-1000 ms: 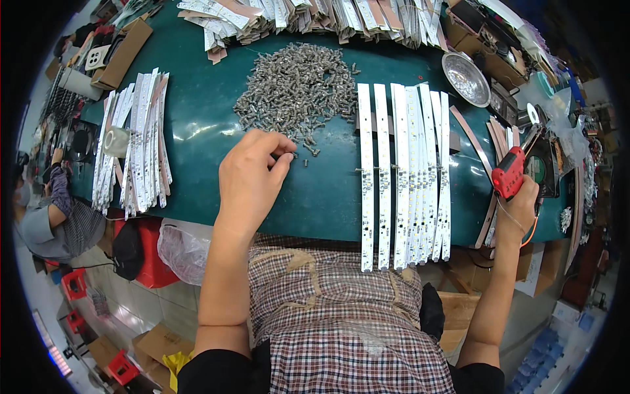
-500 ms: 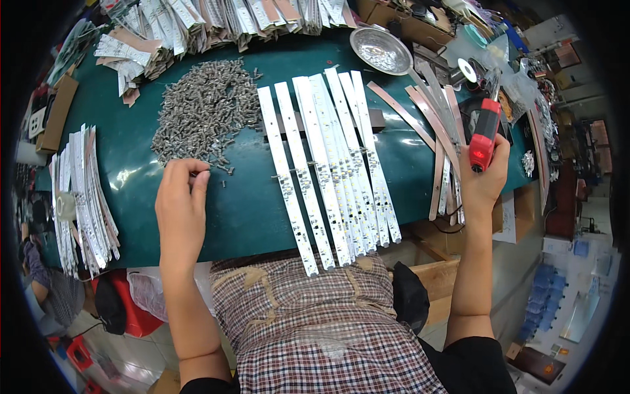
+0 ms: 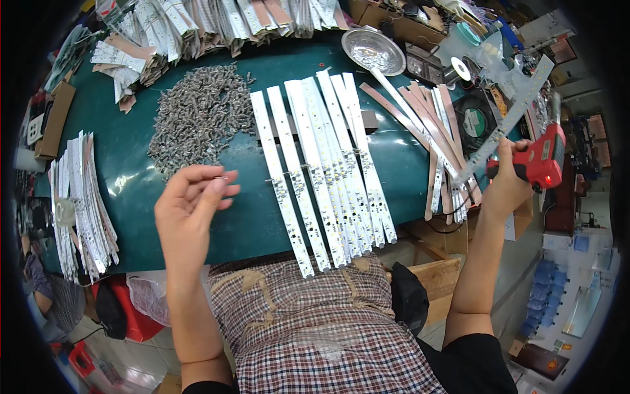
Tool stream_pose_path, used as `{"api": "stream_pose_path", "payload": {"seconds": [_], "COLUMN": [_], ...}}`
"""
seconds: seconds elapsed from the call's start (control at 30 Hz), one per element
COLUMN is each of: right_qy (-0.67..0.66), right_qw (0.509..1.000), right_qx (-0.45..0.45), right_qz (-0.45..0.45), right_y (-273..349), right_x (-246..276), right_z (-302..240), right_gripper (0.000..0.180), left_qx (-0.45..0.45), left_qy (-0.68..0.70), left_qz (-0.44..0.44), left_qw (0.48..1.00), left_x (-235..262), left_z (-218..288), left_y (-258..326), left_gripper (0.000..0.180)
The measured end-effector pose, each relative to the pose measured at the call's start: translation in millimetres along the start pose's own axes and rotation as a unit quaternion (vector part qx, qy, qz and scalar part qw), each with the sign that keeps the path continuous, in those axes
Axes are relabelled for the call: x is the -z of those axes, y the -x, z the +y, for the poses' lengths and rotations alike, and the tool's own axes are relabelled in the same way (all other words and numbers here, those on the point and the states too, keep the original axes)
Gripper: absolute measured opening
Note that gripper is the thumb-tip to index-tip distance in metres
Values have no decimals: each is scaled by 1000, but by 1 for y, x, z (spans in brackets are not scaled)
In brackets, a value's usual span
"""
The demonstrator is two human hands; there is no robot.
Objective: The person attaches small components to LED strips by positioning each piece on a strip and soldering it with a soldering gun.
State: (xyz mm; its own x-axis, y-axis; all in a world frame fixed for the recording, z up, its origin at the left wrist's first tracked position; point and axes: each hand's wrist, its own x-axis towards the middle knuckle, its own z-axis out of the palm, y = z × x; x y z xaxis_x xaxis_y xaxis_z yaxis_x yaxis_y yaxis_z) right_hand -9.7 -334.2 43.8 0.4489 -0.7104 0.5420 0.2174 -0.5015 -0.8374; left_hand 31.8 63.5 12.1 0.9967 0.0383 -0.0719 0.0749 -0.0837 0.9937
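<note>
My left hand point(image 3: 197, 203) hovers off the near edge of a heap of small grey metal parts point(image 3: 200, 111). Thumb and forefinger pinch one tiny metal part, mostly hidden by the fingertips; the other fingers are loosely bent. My right hand point(image 3: 508, 187), at the table's right side, wraps round a red and black handheld power tool point(image 3: 541, 161) with a metal tip pointing up. A white LED strip board point(image 3: 518, 108) crosses at the right thumb; whether the thumb grips it I cannot tell. Several white LED strip boards point(image 3: 325, 177) lie side by side before me, resting across a dark bar point(image 3: 369, 122).
Strips and copper-coloured bars point(image 3: 436, 151) lie loosely piled at right, near a green-labelled spool point(image 3: 475, 125) and a metal dish point(image 3: 374, 51). Bundled strips point(image 3: 216, 20) line the back; another bundle point(image 3: 85, 203) stands left. A plaid cloth point(image 3: 315, 322) covers my lap.
My left hand has lifted off the heap and turned, moving slightly right. My right hand has moved right and tilted the tool rightward; a strip board now shows beside its thumb.
</note>
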Motion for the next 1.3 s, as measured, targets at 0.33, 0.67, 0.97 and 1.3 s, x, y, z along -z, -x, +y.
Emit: {"api": "stream_pose_path", "payload": {"seconds": [0.33,0.67,0.97,1.3], "right_qy": [-86,-118,-121,-147], "right_qw": [942,870,867,852], "right_qx": [-187,-323,-332,-366], "right_qz": [-266,-353,-352,-345], "right_y": [76,125,134,137], "right_x": [-10,-49,-54,-55], "right_z": [-95,-114,-109,-106], "right_gripper": [51,36,35,36], "left_qx": [115,146,136,153], "left_qy": [214,262,304,307], "left_qz": [-177,-220,-199,-206], "left_qw": [954,928,922,916], "left_x": [-38,-48,-55,-56], "left_z": [5,8,2,-1], "left_y": [16,32,39,38], "left_gripper": [15,15,15,18]}}
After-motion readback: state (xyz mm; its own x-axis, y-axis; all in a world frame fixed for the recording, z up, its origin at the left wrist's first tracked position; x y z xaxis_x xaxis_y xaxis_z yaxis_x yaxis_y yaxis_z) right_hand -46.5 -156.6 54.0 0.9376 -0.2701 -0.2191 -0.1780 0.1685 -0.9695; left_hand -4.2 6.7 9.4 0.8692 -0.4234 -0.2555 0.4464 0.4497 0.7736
